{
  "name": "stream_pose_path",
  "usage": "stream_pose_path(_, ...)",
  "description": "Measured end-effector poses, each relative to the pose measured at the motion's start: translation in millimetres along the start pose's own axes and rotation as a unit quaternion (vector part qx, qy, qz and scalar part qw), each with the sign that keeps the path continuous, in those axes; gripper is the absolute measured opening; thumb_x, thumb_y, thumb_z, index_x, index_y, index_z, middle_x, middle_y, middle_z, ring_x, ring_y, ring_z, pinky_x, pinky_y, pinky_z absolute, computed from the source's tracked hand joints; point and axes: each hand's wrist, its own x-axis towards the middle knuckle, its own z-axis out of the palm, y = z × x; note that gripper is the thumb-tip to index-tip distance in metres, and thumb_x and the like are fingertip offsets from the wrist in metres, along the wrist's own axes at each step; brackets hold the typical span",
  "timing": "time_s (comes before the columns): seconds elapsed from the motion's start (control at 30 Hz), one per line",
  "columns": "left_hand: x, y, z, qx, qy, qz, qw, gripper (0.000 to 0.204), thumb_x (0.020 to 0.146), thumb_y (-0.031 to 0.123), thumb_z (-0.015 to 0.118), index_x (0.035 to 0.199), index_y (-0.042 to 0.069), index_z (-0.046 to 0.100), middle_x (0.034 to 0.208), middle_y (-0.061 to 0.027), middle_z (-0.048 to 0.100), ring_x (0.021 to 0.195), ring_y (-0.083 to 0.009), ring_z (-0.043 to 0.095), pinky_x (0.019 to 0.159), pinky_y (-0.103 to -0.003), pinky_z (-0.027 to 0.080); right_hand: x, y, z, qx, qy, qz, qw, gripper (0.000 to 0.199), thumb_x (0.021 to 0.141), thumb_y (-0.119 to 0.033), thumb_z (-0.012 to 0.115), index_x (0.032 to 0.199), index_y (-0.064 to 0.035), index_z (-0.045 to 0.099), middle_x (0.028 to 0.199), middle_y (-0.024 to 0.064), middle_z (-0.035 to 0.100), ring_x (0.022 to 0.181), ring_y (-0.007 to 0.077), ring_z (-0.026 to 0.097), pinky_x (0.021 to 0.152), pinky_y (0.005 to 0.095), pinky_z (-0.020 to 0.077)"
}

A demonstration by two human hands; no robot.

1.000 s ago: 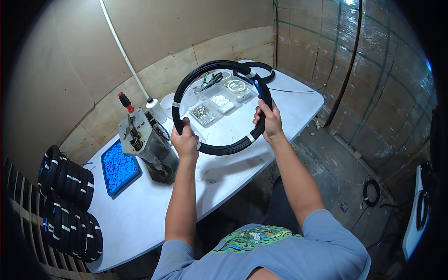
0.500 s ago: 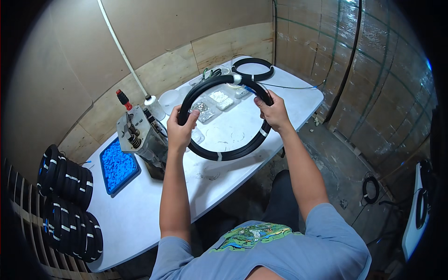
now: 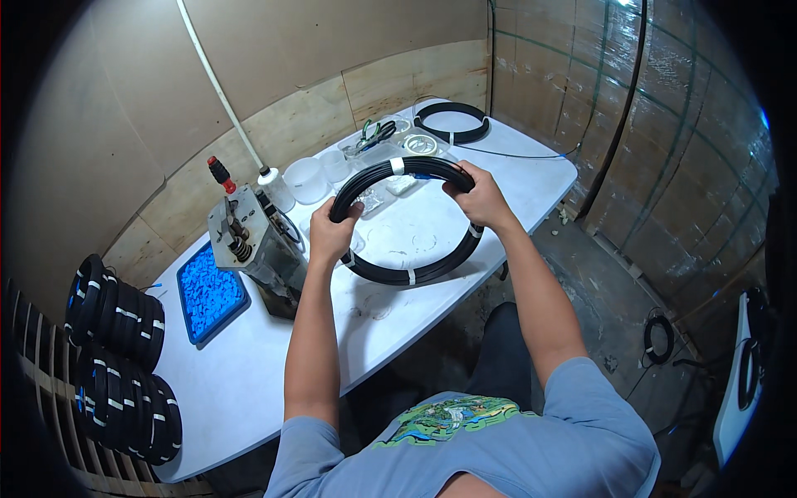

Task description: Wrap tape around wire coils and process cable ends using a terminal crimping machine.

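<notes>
A coil of black cable (image 3: 432,270), bound with several white ties, is held up over the white table (image 3: 365,315). My left hand (image 3: 332,231) is closed round its left side, thumb on top. On the opposite side my right hand (image 3: 480,199) grips the coil near its upper right. A small blue piece shows at the coil's far edge, close to my right hand. Behind the ring, partly covered by it, lie clear trays (image 3: 374,197) of small parts.
To the left stand a metal bench machine (image 3: 261,249) and a blue tray (image 3: 237,318) of small blue pieces. Stacked black coils (image 3: 124,402) hang at the far left. Another coil (image 3: 452,137) lies at the table's far end, near pliers (image 3: 374,137) and white tubs (image 3: 305,181).
Both hands have tilted the coil flatter and lowered its far edge toward the table. The ring has also turned a little, shifting its white ties.
</notes>
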Motion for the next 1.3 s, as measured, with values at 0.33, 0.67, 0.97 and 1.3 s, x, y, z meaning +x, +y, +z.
stream_pose_path(0.33, 3.6, -23.9, 2.2, -0.04, 0.073, 0.011, 0.996, 0.032, 0.094, 0.031, 0.075, 0.083, 0.002, 0.065, 0.061, 0.004, 0.048, 0.055, -0.0076, 0.041, 0.051, -0.029, 0.033, -32.6, 47.5, 21.4, 0.196, 0.031, 0.095, 0.975, 0.028, 0.088, -0.014, 0.078, 0.111, -0.0034, 0.067, 0.077, 0.0025, 0.065, 0.068, 0.0105, 0.062, 0.065, 0.0283, 0.0498)
stream_pose_path(0.67, -23.7, -26.6, -12.9, -0.203, -0.029, -0.006, 0.979, 0.038, 0.092, 0.031, 0.077, 0.109, -0.001, 0.064, 0.085, -0.0065, 0.068, 0.078, -0.0139, 0.063, 0.074, -0.029, 0.051, 8.7, -28.7, -17.5, 0.114, -0.014, 0.025, 0.993, 0.013, 0.091, -0.007, 0.069, 0.104, -0.0049, 0.069, 0.075, -0.0029, 0.059, 0.06, 0.0058, 0.049, 0.054, 0.0244, 0.0387)
stream_pose_path(0.97, -7.2, 88.5, -15.3, -0.033, -0.09, 0.043, 0.995, 0.025, 0.087, 0.024, 0.081, 0.093, 0.003, 0.068, 0.07, 0.0032, 0.061, 0.056, -0.0058, 0.052, 0.051, -0.023, 0.039, 70.9, -120.0, -47.2, -0.142, -0.211, -0.069, 0.965, 0.025, 0.086, -0.015, 0.077, 0.103, -0.0009, 0.067, 0.082, 0.0025, 0.062, 0.078, 0.0141, 0.055, 0.072, 0.0308, 0.0457)
stream_pose_path(1.3, -10.3, 44.5, -19.1, -0.307, -0.025, -0.06, 0.949, 0.026, 0.096, 0.028, 0.071, 0.088, 0.006, 0.059, 0.062, 0.001, 0.049, 0.046, -0.0111, 0.045, 0.046, -0.029, 0.038, 13.3, -55.0, -47.1, 0.223, -0.082, 0.036, 0.971, 0.051, 0.097, -0.032, 0.069, 0.136, -0.0051, 0.052, 0.094, 0.0069, 0.063, 0.077, 0.015, 0.066, 0.067, 0.0313, 0.0561)
